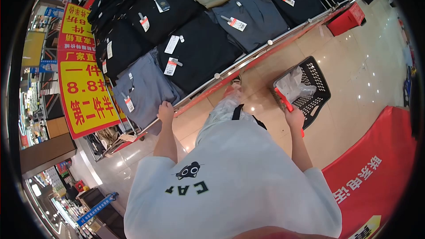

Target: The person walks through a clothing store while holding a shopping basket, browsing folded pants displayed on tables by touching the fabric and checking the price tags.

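My left hand (166,113) is closed at the near corner of a folded pair of grey-blue trousers (148,89), gripping the fabric edge by the front rail of the display. White and red price tags lie on these trousers. On the other side of my body, my right hand (295,118) is wrapped around the red handle (283,99) of a black plastic shopping basket (319,77). Inside the basket is a clear, crumpled plastic bag (295,85). Black trousers (199,48) with tags lie beside the grey-blue pair.
The display rack (248,62) has a metal front rail and holds several folded trousers. A yellow and red sale sign (86,93) stands at its left end. A red box (347,20) is on the tiled floor (349,71). A red cloth (376,159) with white lettering is at right.
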### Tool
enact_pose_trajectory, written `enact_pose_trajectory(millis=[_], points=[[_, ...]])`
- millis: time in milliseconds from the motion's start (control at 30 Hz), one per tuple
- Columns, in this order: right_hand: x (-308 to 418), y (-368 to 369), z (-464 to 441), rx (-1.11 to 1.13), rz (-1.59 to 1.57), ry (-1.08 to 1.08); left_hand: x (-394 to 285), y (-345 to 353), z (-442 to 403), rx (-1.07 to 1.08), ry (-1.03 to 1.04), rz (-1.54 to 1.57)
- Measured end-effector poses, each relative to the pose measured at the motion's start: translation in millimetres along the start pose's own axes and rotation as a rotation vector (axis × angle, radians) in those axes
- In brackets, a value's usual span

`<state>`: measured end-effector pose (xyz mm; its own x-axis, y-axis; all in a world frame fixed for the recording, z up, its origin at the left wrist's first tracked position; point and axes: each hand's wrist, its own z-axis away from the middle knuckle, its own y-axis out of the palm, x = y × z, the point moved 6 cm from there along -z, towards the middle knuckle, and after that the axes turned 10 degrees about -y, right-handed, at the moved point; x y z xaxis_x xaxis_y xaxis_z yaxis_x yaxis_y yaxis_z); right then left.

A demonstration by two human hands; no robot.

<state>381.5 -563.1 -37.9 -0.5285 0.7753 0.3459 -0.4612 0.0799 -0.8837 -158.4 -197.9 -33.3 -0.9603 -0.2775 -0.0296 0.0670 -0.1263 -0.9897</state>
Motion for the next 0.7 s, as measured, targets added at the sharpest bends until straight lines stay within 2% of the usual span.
enact_pose_trajectory(millis=[167,300,633,700], points=[[-23,-14,-35,0.02,0.032,0.092,1,2,4,-0.069,-0.003,0.033],[-41,-27,-57,-0.009,0.015,0.059,-2,4,2,-0.077,-0.006,0.022],[-95,-49,-104,0.054,0.096,0.073,-15,-4,-2,-0.044,-0.218,0.002],[-108,-59,-119,0.101,0.098,0.084,-22,-12,-2,-0.067,-0.332,0.276]])
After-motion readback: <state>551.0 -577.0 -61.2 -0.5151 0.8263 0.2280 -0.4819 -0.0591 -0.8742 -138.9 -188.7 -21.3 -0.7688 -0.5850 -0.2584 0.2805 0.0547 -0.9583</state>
